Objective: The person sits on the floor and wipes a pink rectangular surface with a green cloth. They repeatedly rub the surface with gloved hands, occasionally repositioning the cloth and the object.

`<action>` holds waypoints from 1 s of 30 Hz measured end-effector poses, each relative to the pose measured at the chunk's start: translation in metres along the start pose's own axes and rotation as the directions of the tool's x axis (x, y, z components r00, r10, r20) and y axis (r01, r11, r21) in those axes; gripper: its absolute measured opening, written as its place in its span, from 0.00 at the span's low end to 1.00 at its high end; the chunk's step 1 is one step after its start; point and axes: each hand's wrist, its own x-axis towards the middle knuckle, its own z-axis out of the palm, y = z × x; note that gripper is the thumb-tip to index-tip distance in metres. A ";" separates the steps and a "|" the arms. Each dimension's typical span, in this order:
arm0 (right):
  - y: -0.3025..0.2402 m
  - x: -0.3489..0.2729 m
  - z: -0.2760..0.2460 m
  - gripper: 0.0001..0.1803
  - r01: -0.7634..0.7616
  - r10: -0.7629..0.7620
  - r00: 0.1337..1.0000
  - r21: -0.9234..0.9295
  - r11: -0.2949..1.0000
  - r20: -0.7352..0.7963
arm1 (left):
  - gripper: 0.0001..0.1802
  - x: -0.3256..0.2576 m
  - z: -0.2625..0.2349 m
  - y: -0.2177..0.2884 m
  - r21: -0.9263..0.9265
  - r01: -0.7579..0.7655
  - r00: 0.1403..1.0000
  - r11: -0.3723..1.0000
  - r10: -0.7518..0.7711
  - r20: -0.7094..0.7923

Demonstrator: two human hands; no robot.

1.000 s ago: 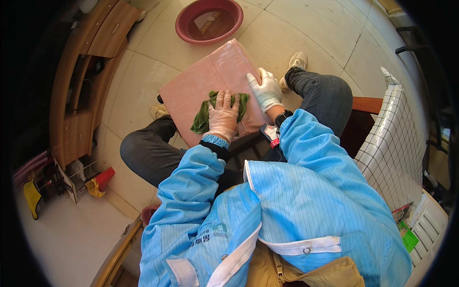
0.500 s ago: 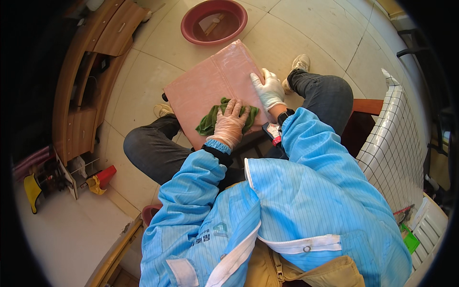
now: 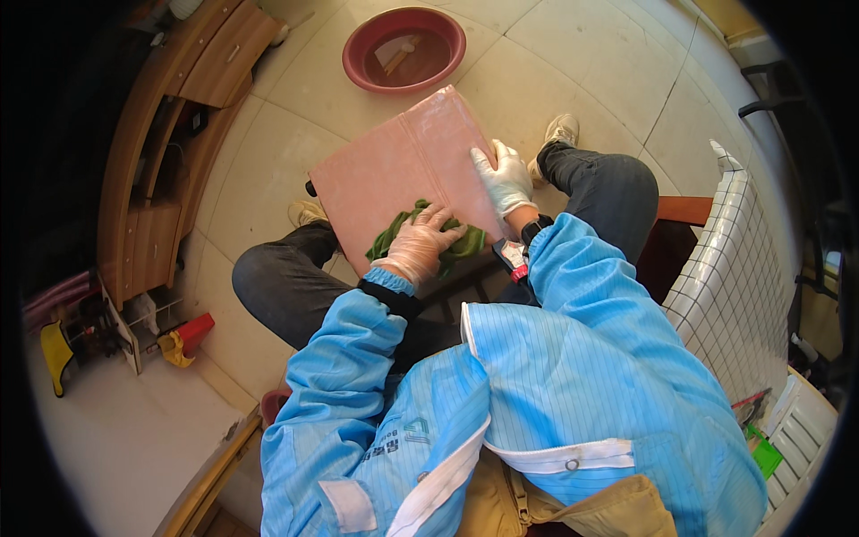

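Observation:
A pink, flat, square-cornered case [image 3: 385, 166] with a smooth leather-like surface and a seam across it lies between my knees. A small black knob or wheel shows at its left corner. My left hand [image 3: 419, 245], in a thin clear glove, presses a crumpled green cloth [image 3: 465, 243] onto the case's near part. Its fingers are bent over the cloth and point to the right; the thumb is hidden. At the case's right edge, my right hand [image 3: 506, 182] in a white glove grips it, thumb on top. The other fingertips lie along the edge, partly out of sight.
A dark red basin [image 3: 358, 67] with water and light sticks stands on the tiled floor beyond the case. Wooden drawers [image 3: 152, 246] line the left side. To the right are a white grid-patterned cover [image 3: 716, 268] and a reddish wooden piece [image 3: 684, 209]. A red-and-yellow object [image 3: 185, 340] lies lower left.
My left hand has slid a little left and nearer on the cloth, and its fingers have turned from pointing away to pointing right. My right hand stays at the case's edge.

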 end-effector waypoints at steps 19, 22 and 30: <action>-0.019 0.000 -0.011 0.42 0.185 -0.202 0.978 -0.236 0.954 -0.051 | 0.31 -0.003 -0.046 -0.145 -0.735 0.086 0.741 0.673 -0.536 -0.404; -0.051 -0.007 -0.019 0.43 0.523 -0.553 0.832 -0.285 0.803 -0.032 | 0.29 -0.020 -0.069 -0.188 -0.809 0.183 0.696 0.558 -0.655 -0.294; -0.119 -0.013 -0.011 0.49 0.911 -0.583 0.381 -0.184 0.369 0.717 | 0.30 -0.052 -0.093 -0.244 -0.852 0.501 0.503 0.154 -0.853 0.141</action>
